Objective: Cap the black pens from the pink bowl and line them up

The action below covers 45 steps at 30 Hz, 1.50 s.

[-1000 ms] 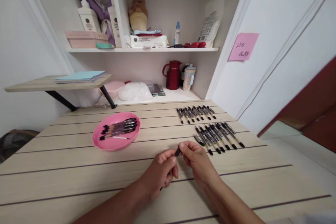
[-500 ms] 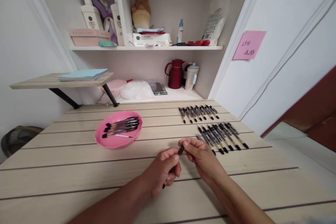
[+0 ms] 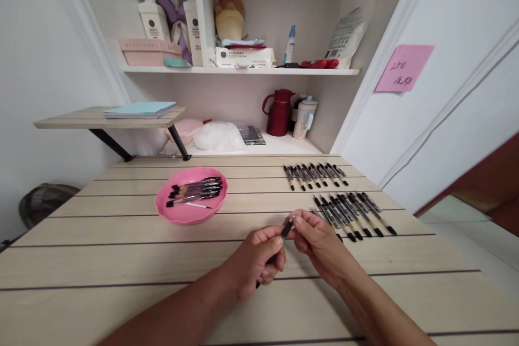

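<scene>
A black pen [image 3: 287, 228] slants through the closed fingers of my left hand [image 3: 261, 260], its lower end poking out below the fist. At the pen's upper end, thumb and forefinger of my right hand [image 3: 315, 239] pinch the small silvery tip, which is partly covered by the fingertips. Just right of that hand lies a row of clear-barrelled black pens [image 3: 349, 213], side by side. Farther back a second row [image 3: 314, 174] of shorter-looking pen parts is laid out. To the left, a pink dish [image 3: 192, 218] holds several pens [image 3: 198, 189] and a thin white refill [image 3: 197, 205].
A small raised wooden stand [image 3: 67, 119] with blue-covered paper [image 3: 140, 110] rises at the back left. Behind the table [image 3: 162, 259], a cabinet holds a red jug [image 3: 279, 112], a cup [image 3: 304, 118] and a bundled plastic bag [image 3: 219, 137]. A pink note [image 3: 404, 68] sticks to the right wall.
The pen's silvery tip now shows between my hands, where before only the black part was visible. My right hand has shifted slightly away from the left. The whole view has turned a little left.
</scene>
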Tool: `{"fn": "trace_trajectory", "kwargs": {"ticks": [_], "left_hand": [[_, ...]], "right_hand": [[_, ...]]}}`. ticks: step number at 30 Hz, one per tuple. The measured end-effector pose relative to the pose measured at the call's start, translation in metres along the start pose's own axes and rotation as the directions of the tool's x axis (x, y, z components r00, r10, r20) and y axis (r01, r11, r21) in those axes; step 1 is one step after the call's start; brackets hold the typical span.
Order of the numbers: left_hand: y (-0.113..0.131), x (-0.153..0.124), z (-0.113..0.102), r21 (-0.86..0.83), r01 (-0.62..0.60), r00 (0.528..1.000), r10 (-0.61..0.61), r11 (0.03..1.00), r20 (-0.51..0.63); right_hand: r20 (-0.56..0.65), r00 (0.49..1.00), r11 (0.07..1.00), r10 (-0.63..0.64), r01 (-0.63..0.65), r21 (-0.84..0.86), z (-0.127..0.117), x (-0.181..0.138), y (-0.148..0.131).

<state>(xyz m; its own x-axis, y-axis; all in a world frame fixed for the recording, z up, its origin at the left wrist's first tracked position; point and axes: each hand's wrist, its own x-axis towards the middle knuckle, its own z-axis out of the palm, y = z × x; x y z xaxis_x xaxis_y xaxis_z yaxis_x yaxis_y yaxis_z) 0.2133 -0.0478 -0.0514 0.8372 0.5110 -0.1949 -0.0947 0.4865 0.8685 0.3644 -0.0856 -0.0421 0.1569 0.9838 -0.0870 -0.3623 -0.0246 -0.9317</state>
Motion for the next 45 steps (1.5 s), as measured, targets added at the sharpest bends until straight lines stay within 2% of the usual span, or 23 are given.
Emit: {"fn": "trace_trajectory", "kwargs": {"ticks": [2, 4, 10, 14, 16, 19, 22, 24, 27, 31, 36, 38, 42, 45], "left_hand": [[-0.002, 0.001, -0.001, 0.008, 0.016, 1.0, -0.016, 1.0, -0.003], [-0.003, 0.002, 0.0, -0.014, 0.032, 0.999, -0.032, 0.999, 0.009], [0.004, -0.001, 0.005, -0.129, 0.068, 0.991, -0.052, 0.989, 0.125], [0.007, -0.004, 0.007, -0.192, 0.082, 0.98, -0.043, 0.978, 0.197], [0.006, -0.005, 0.006, -0.201, 0.059, 0.984, -0.023, 0.978, 0.178], [0.002, -0.005, 0.005, -0.182, 0.013, 0.996, 0.004, 0.983, 0.093], [-0.002, -0.003, 0.004, -0.156, 0.009, 0.999, -0.004, 0.988, 0.033], [-0.003, -0.002, 0.003, -0.161, 0.038, 0.999, -0.032, 0.986, 0.04], [0.0, -0.003, 0.003, -0.206, 0.088, 0.99, -0.062, 0.975, 0.128], [0.006, -0.005, 0.004, -0.28, 0.118, 0.962, -0.039, 0.953, 0.272], [0.007, -0.01, 0.005, -0.338, 0.154, 0.933, -0.025, 0.928, 0.358], [0.006, -0.01, 0.005, -0.344, 0.141, 0.94, -0.016, 0.928, 0.342], [0.001, -0.006, 0.005, -0.333, 0.072, 0.977, 0.0, 0.94, 0.212], [-0.001, -0.003, 0.005, -0.332, 0.065, 0.99, -0.018, 0.941, 0.143]], "right_hand": [[-0.038, 0.999, 0.997, -0.026, 0.023, -0.075, -0.001, 0.0, 0.002], [-0.064, 0.996, 0.996, -0.054, 0.049, -0.078, -0.001, -0.001, 0.002], [-0.068, 0.99, 0.985, -0.124, 0.131, 0.111, 0.009, -0.006, -0.003], [-0.052, 0.987, 0.979, -0.155, 0.161, 0.128, 0.014, -0.007, -0.005], [-0.04, 0.99, 0.981, -0.139, 0.143, 0.132, 0.014, -0.005, -0.005], [-0.037, 0.996, 0.987, -0.076, 0.081, 0.142, 0.011, -0.003, -0.003], [-0.083, 0.996, 0.999, -0.022, 0.026, 0.046, 0.007, -0.001, 0.0], [-0.107, 0.994, 1.0, -0.02, 0.02, -0.002, 0.005, -0.001, 0.0], [-0.113, 0.991, 0.997, -0.071, 0.075, 0.029, 0.006, -0.003, -0.001], [-0.074, 0.983, 0.982, -0.168, 0.173, 0.072, 0.012, -0.008, -0.004], [-0.027, 0.977, 0.973, -0.21, 0.212, 0.095, 0.018, -0.01, -0.006], [-0.034, 0.982, 0.978, -0.186, 0.189, 0.088, 0.018, -0.008, -0.005], [-0.066, 0.995, 0.993, -0.076, 0.081, 0.082, 0.013, -0.003, -0.001], [-0.089, 0.996, 0.999, -0.012, 0.016, 0.04, 0.011, 0.001, 0.002]]}}
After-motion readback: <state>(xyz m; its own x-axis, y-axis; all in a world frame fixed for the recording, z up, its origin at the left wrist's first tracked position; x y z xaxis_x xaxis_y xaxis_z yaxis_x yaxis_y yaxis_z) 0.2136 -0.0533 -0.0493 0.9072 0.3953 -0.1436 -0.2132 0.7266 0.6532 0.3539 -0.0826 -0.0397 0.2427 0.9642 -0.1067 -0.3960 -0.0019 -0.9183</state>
